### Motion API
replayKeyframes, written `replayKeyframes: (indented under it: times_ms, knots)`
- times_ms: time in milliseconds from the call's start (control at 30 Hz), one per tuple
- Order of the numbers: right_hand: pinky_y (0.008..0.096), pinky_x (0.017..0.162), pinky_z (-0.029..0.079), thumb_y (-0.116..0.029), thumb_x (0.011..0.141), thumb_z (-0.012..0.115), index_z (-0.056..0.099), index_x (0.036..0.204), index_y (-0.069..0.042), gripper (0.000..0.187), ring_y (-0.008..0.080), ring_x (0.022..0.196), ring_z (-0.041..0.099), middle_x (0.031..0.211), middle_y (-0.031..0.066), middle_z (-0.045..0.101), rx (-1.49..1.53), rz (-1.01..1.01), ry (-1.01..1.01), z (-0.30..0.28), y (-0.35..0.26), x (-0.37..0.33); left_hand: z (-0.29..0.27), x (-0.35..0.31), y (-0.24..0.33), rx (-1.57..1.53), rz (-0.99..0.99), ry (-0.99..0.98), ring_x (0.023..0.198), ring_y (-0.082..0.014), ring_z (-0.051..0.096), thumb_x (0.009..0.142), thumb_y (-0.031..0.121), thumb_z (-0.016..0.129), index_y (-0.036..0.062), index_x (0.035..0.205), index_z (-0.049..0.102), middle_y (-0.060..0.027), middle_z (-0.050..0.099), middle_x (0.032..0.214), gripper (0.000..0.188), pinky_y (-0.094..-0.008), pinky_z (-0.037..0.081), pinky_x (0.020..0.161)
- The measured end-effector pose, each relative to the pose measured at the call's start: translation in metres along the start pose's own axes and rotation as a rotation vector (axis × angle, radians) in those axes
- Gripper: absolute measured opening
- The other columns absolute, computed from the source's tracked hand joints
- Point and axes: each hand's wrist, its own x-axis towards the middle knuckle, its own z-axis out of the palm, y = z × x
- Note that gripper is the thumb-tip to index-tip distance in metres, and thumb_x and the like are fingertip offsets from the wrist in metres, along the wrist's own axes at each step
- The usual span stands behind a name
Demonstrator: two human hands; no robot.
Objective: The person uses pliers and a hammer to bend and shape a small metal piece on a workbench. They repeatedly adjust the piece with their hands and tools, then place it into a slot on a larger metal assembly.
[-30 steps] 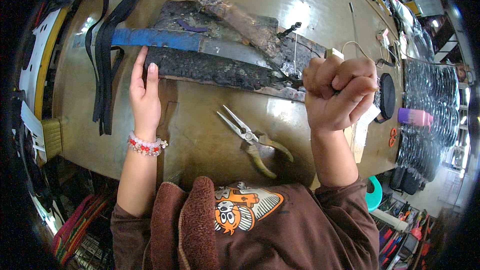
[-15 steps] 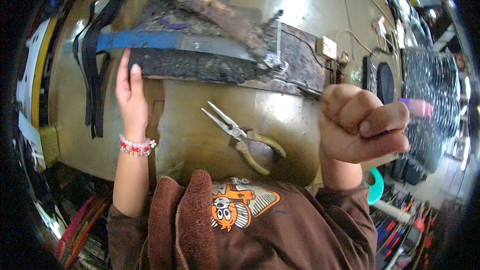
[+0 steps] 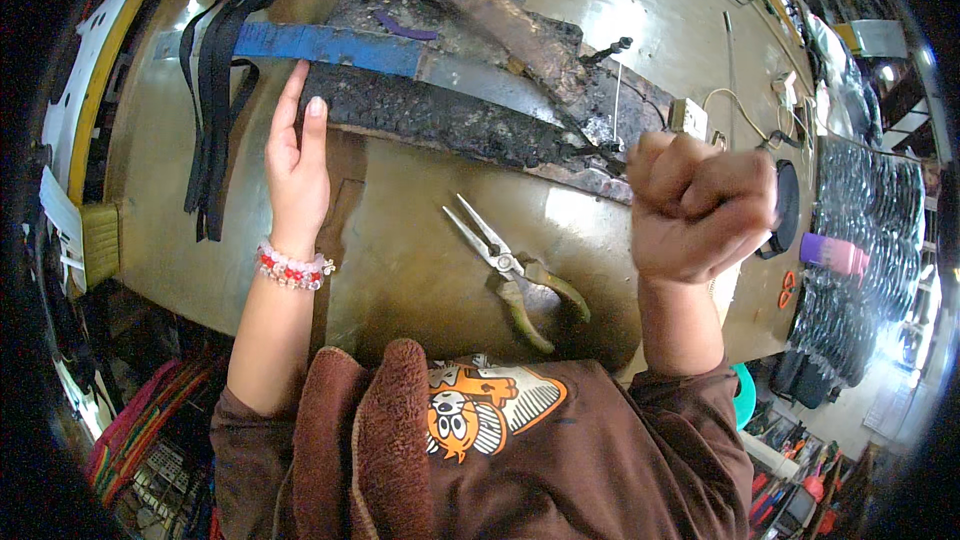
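Observation:
My left hand (image 3: 297, 165), fingers stretched out, rests at the left end of a rough black board (image 3: 420, 118), fingertips at the lower edge of a blue strip (image 3: 330, 45). Closed in a fist, my right hand (image 3: 703, 208) is above the board's right end; a thin dark bar (image 3: 608, 158) there runs up to the fist, and whatever the fingers hold is hidden. A long, crusty bar (image 3: 490, 15) lies slanting across the far side of the board. Long-nose pliers (image 3: 505, 265) with worn yellowish handles lie between my arms, jaws apart.
Black zipper-like strips (image 3: 218, 130) lie at the left. Behind my right hand are a white socket box (image 3: 688, 118) with a cable and a round black disc (image 3: 787, 205). Orange-handled scissors (image 3: 788, 288) and stacked clear-wrapped packs (image 3: 865, 210) are at the right.
The view has shifted, so the table's things sit further right. My right fist has moved left and up relative to the view, closer to the board's end. My left hand stays against the board.

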Motion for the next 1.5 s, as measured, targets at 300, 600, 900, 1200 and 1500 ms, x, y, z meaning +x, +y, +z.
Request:
replayKeyframes:
  times_ms: [300,600,900,1200,1500]
  knots:
    - [0.0275,0.039,0.017,-0.057,0.090,0.035,0.033,0.072,-0.011,0.049,0.0099,0.040,0.018,0.047,-0.0005,0.023,-0.072,0.081,-0.112,-0.003,0.001,0.004,0.003,0.001,0.005,0.052,0.054,-0.015,0.121,-0.0158,0.041,0.095,0.017,0.047,-0.0028,0.133,0.038,-0.0116,0.044,0.133,0.044,-0.0277,0.027,0.103]
    - [0.0265,0.040,0.020,-0.050,0.093,0.036,0.034,0.070,-0.011,0.046,0.0098,0.043,0.023,0.051,-0.0011,0.026,-0.098,0.160,0.062,-0.058,-0.002,0.017,0.001,0.000,0.004,0.182,0.164,0.003,0.122,-0.0167,0.041,0.095,0.019,0.047,-0.0029,0.133,0.038,-0.0128,0.044,0.134,0.044,-0.0284,0.027,0.103]
    - [0.0292,0.040,0.016,-0.067,0.082,0.042,0.035,0.071,-0.009,0.059,0.0119,0.041,0.020,0.049,0.0002,0.028,0.196,-0.059,-0.121,-0.035,-0.010,-0.019,0.002,0.003,0.000,0.108,0.077,0.014,0.125,-0.0173,0.038,0.096,0.021,0.045,-0.0035,0.133,0.038,-0.0123,0.042,0.136,0.044,-0.0297,0.024,0.105]
    - [0.0259,0.041,0.016,-0.067,0.084,0.037,0.035,0.069,-0.007,0.062,0.0089,0.044,0.022,0.052,-0.0015,0.024,-0.122,0.150,-0.168,0.002,0.001,0.027,0.005,0.003,0.002,0.189,0.139,0.026,0.121,-0.0168,0.043,0.094,0.020,0.049,-0.0017,0.131,0.041,-0.0129,0.047,0.132,0.044,-0.0273,0.029,0.102]
    - [0.0243,0.038,0.017,-0.057,0.092,0.033,0.034,0.069,-0.008,0.054,0.0074,0.042,0.022,0.053,-0.0031,0.022,-0.010,0.272,-0.191,0.003,-0.001,0.036,0.006,0.004,0.003,0.156,0.146,0.014,0.117,-0.0176,0.047,0.093,0.020,0.050,-0.0026,0.130,0.042,-0.0144,0.051,0.127,0.044,-0.0273,0.032,0.099]
